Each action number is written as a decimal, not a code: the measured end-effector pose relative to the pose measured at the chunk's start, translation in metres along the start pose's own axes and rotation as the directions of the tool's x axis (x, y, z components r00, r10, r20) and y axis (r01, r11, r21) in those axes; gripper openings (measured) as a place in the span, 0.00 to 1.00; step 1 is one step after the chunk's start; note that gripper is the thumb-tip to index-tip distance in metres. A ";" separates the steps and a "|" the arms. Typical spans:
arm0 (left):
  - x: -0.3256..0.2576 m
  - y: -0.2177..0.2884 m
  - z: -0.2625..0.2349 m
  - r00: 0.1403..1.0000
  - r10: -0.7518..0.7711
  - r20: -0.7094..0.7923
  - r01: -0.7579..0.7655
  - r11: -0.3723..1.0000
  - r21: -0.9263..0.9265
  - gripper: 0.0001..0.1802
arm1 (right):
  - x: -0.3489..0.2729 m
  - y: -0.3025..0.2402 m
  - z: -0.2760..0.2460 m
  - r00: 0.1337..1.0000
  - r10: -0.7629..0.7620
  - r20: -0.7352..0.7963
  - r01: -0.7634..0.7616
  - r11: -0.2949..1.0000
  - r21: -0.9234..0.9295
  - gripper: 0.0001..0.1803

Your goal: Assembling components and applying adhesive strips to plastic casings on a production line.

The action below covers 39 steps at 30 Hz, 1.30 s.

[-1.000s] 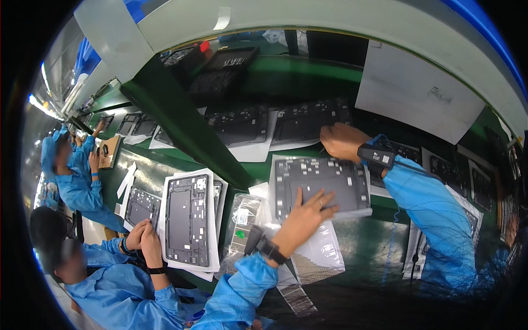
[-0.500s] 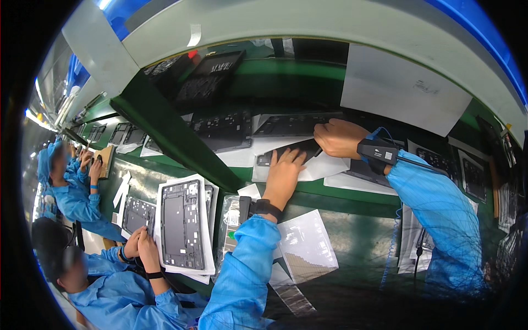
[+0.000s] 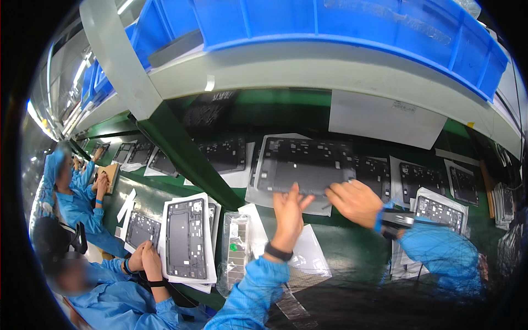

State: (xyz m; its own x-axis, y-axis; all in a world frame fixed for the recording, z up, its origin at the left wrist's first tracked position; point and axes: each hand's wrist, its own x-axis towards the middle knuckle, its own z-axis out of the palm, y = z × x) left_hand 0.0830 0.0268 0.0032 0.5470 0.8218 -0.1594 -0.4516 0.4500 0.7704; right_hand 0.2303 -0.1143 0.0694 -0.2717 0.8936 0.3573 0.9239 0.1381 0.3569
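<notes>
A black tablet-sized frame (image 3: pixel 300 165) with small white patches lies on white sheets, blurred at its right end. My left hand (image 3: pixel 289 217) is at its near edge, fingers apart and fingertips close to the rim; whether they touch cannot be told. By the frame's near right corner is my right hand (image 3: pixel 356 202), its fingers closed in a pinch. A thin dark shape shows below those fingertips, too blurred to name. Wristbands sit on both my wrists, with a dark device on the right one.
More black frames (image 3: pixel 223 154) on white sheets line the bench's far side. A green post (image 3: pixel 187 154) stands left of my hands. Blue bins (image 3: pixel 352 22) sit on the shelf above. At left, a co-worker's hands (image 3: pixel 144 257) are beside stacked frames (image 3: pixel 185 239).
The view has tilted up, showing more of the blue bins. My left hand has drawn back from the dark piece to the frame's near edge; my right hand has moved nearer to me.
</notes>
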 end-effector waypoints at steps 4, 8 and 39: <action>-0.072 0.011 -0.013 1.000 0.006 0.028 -0.006 1.000 -0.002 0.20 | -0.035 -0.024 -0.081 0.689 0.724 0.034 -0.570 0.512 0.643 0.35; -0.130 0.034 0.014 0.997 -0.070 0.040 0.072 0.997 -0.032 0.17 | -0.109 -0.036 -0.077 0.360 0.757 0.546 -0.331 -0.443 0.833 0.36; -0.223 -0.038 0.003 0.724 -0.302 0.621 -0.668 -0.081 0.740 0.39 | -0.501 -0.014 -0.076 -0.263 0.965 0.012 -0.891 -0.248 0.380 0.28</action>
State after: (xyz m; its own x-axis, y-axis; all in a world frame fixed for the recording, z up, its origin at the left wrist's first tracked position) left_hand -0.0192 -0.1747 0.0114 0.9696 0.2422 0.0355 0.1925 -0.8437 0.5011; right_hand 0.3333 -0.5964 -0.0494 0.9660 -0.0969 0.2398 0.1154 -0.6683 -0.7349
